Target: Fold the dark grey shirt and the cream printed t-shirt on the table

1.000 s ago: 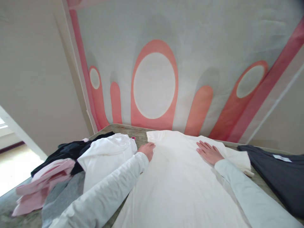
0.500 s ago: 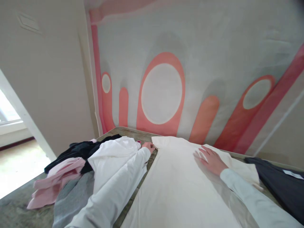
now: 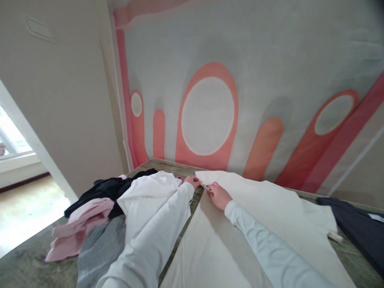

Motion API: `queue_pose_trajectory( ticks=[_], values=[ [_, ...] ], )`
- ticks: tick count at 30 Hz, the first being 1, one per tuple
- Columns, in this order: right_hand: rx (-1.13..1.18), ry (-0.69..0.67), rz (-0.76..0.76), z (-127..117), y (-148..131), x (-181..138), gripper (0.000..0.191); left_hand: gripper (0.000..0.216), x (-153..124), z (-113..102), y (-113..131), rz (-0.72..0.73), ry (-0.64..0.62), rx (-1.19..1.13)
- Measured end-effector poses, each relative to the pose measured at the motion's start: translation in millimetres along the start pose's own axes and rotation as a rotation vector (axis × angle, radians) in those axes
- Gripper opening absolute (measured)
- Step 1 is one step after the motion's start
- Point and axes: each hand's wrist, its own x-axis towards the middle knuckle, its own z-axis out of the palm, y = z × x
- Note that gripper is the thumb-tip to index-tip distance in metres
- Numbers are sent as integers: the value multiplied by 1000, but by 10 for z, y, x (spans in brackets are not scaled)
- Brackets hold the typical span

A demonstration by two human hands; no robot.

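Observation:
A cream-white T-shirt (image 3: 240, 232) lies spread over the table, its far edge toward the wall. My left hand (image 3: 193, 181) is closed at the shirt's far left corner, fingertips pinching the sleeve's edge. Just to the right, my right hand (image 3: 220, 195) is closed too, with thumb and fingers pinching a bit of the fabric near the same sleeve. The two hands are close together, a small strip of cloth between them. My forearms hide parts of the shirt.
Left of my left arm lie a white garment (image 3: 150, 188), black clothing (image 3: 103, 190), a pink garment (image 3: 84, 220) and a grey one (image 3: 103, 250). A dark garment (image 3: 357, 224) is at the right. A wall (image 3: 264, 80) with pink and orange shapes rises behind the wooden table (image 3: 21, 268).
My right hand has moved left across the shirt, from lying flat near its right side to pinching near the left sleeve. My left hand stays at the corner. The view has shifted slightly.

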Motion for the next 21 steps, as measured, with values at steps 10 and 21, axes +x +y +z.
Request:
queue_pose_trajectory(
  ticks=[10,21],
  values=[
    [-134,57,2,128,27,-121,37,11,12,92,10,-125,2,-107],
    [-151,77,-21,145,46,-116,35,7,-30,58,45,75,193,132]
  ],
)
